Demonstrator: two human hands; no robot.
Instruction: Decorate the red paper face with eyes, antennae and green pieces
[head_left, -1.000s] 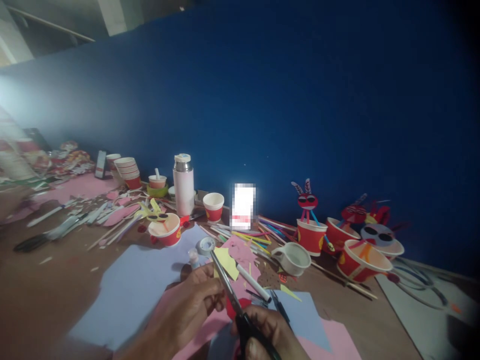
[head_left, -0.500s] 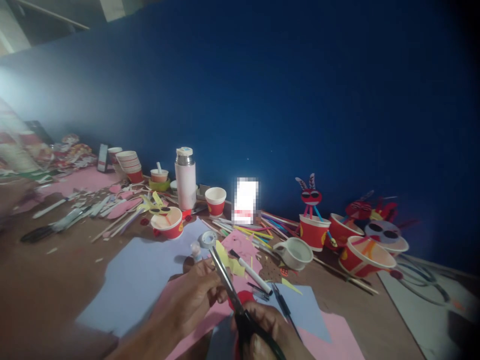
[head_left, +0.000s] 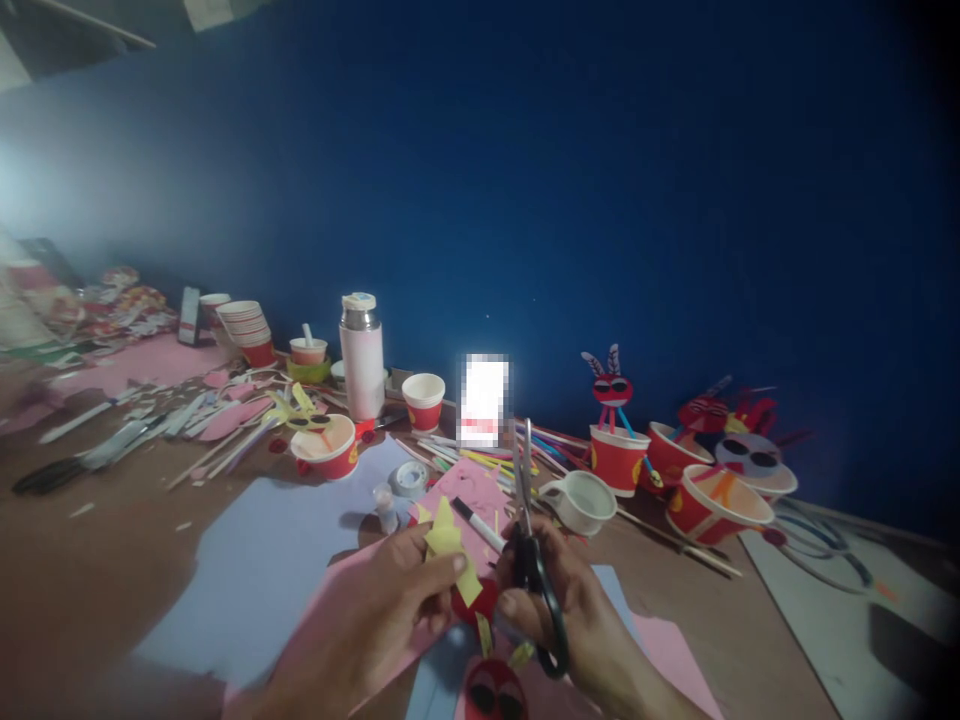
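Note:
Between the thumb and fingers of my left hand (head_left: 409, 590) is a small cut piece of yellow paper (head_left: 448, 548). My right hand (head_left: 562, 590) grips black-handled scissors (head_left: 534, 575), their blades pointing up and away from me, apart from the yellow paper. Below the hands lies a red paper face (head_left: 496, 690) with dark eyes and yellow strips above it. A white marker with a black cap (head_left: 480, 525) rests on pink paper just beyond my hands. A roll of tape (head_left: 411, 480) and a small clear-capped bottle (head_left: 385, 508) stand beyond my left hand.
Decorated red paper cups (head_left: 619, 460) stand at the right, near a pale mug (head_left: 581, 502). A pinkish-white flask (head_left: 361, 358) and a paper cup (head_left: 424, 402) stand at the back. Blue paper (head_left: 247, 570) covers the left middle. Paper scraps and strips (head_left: 195, 410) litter the far left.
The scissors have moved right, away from my left hand, and now point upward. My left hand now shows the yellow paper piece clearly. The red paper face has come into view.

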